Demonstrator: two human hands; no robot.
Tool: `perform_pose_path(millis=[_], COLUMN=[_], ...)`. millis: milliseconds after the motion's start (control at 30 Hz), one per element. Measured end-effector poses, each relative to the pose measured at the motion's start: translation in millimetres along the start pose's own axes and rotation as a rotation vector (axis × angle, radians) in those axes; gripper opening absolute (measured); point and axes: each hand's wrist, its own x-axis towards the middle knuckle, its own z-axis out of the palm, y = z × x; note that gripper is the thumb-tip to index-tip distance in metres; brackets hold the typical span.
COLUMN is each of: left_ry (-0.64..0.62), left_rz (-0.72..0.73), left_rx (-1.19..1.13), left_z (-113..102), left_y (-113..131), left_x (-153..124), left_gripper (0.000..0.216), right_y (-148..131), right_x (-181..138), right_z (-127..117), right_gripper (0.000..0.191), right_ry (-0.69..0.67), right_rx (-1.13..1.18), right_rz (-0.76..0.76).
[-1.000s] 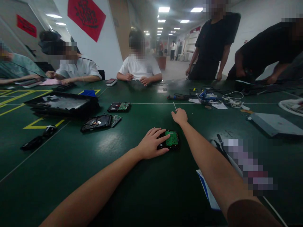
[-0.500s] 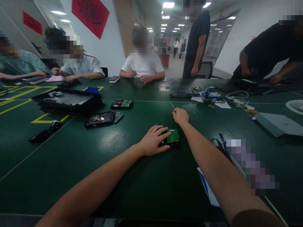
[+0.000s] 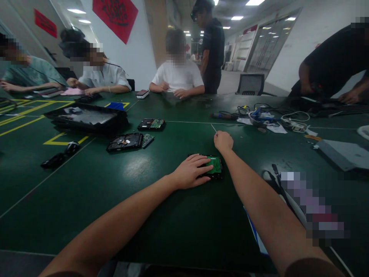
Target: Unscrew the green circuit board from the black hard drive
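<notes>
My left hand (image 3: 191,172) lies flat with its fingers stretched out across a black hard drive with a green circuit board (image 3: 216,164). The palm and fingers hide the drive's left part. Just beyond the drive's upper right corner, my right hand (image 3: 224,141) is closed around a thin, pale metal rod (image 3: 213,127). Its tip points forward and left, away from the drive; the fist hides the rest. Further left rest a second hard drive (image 3: 151,124), an opened black casing (image 3: 123,142) and a small loose circuit board (image 3: 148,141).
A black tray (image 3: 86,118) stands on the green table (image 3: 138,215) at the left. Tangled cables (image 3: 261,116) and a grey metal box (image 3: 343,152) lie to the right. A strap (image 3: 276,181) is near my right forearm. Several people work around the table.
The view has shifted slightly, so the table's things appear further right. The standing person in black has moved leftward. My hands keep nearly the same places relative to the drive.
</notes>
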Motion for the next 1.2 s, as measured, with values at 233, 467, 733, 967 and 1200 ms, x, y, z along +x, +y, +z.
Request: perform_pose_path(millis=[233,467,733,967,1200], left_ry=[-0.029,-0.033,-0.078,-0.112,-0.136], left_rz=[0.006,-0.004,0.029,0.037,0.037], left_rx=[-0.034,-0.064,-0.026,0.009,0.032], left_z=[0,-4,-5,-3,-3], left_y=[1,6,6,5,6], left_x=[1,4,5,6,6], left_gripper=[0.050,0.050,0.050,0.052,0.052], right_y=[-3,3,5,9,11], right_x=[-6,-4,2,0,-4], right_z=[-1,-3,-4,-4,-5], right_gripper=[0.036,0.036,0.034,0.031,0.032], right_ry=[0.009,-0.013,-0.045,-0.017,0.008], right_rx=[-0.012,-0.010,-0.004,0.020,0.031], right_rz=[-0.028,-0.063,-0.101,-0.091,-0.119])
